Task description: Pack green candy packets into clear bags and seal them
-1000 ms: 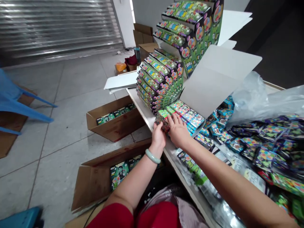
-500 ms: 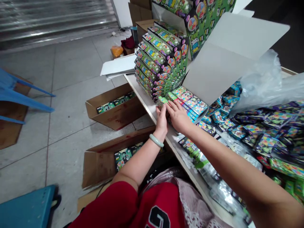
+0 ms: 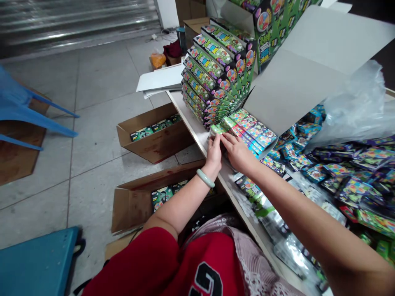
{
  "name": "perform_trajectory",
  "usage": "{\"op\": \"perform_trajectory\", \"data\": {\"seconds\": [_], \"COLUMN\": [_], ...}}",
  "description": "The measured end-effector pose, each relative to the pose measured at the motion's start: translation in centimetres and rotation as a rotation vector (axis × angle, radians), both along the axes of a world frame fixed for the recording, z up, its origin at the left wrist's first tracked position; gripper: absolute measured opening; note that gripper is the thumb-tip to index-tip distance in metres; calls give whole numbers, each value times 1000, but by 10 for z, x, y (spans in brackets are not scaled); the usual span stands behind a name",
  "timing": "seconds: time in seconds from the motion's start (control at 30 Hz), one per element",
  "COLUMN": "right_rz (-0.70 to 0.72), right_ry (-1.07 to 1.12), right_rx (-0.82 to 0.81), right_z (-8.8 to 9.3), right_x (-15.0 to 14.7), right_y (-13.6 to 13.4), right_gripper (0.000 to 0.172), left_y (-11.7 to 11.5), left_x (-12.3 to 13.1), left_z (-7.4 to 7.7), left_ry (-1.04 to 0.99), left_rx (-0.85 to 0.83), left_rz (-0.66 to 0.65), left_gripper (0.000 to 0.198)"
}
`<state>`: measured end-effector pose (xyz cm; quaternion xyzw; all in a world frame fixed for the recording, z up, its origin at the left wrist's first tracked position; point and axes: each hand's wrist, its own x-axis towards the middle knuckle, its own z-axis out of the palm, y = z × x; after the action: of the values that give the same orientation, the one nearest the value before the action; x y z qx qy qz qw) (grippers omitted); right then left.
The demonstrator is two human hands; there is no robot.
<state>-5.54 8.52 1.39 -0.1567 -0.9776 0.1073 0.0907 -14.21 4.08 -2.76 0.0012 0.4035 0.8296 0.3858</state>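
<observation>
An open display box (image 3: 285,88) with a tall white lid stands on the table, filled with rows of small colourful packets (image 3: 254,128). At its near left corner my left hand (image 3: 214,155), below a pale green bangle (image 3: 205,178), has its fingers closed against the box end. My right hand (image 3: 240,155) lies close beside it, fingers bent down over the same corner by the green packets. The fingertips of both hands are partly hidden, and what they pinch there is hard to see. Beyond the box leans a fanned row of printed display boxes (image 3: 212,74).
Heaps of small packets (image 3: 354,172) and clear plastic bags (image 3: 348,102) cover the table's right side. Two open cartons (image 3: 151,150) with green boxes stand on the floor at the left. A blue chair (image 3: 37,113) and a blue stool (image 3: 40,263) are farther left.
The whole view has shifted slightly, with the scene lying a little farther right. Both hands stay at the box corner; the right fingers are drawn in more closely.
</observation>
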Motion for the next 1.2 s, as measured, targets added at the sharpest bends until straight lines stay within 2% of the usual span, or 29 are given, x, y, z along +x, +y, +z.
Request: {"op": "perform_trajectory", "data": {"seconds": [0.2,0.33,0.47,0.57,0.67,0.77,0.83,0.9,1.0,1.1,1.2], "right_rz": [-66,-87,-135,-112,16,-32,-120,-198,-259,-207,-277], "right_ry": [-35,-29,-31,63,246,360,291,183,140,106,12], "right_rx": [49,89,66,-18,-164,-157,-69,3,34,29,29], "right_z": [1,-1,-13,-18,-8,9,16,16,11,11,14], "right_x": [1,-1,-6,-6,4,21,32,42,48,46,39], "right_y": [-1,-5,-10,-12,-3,19,37,54,70,78,86], "right_gripper": [58,56,53,49,44,40,40,40,38,37,39], "left_y": [-6,-17,-32,-43,-43,-30,-20,-14,-11,-9,-6], "left_x": [-11,2,12,1,-22,-42,-50,-55,-57,-58,-59], "left_z": [5,7,0,-4,4,17,22,23,20,21,26], "left_ry": [89,162,252,553,999,1384,1566,1698,1798,1864,1986], "left_rx": [4,11,-9,-80,-146,-123,-155,-283,-457,-510,-514], "left_rz": [-94,-75,-42,-12,-11,-170,-287,-359,-388,-398,-423], "left_gripper": [15,26,43,49,37,36,40,41,37,37,39]}}
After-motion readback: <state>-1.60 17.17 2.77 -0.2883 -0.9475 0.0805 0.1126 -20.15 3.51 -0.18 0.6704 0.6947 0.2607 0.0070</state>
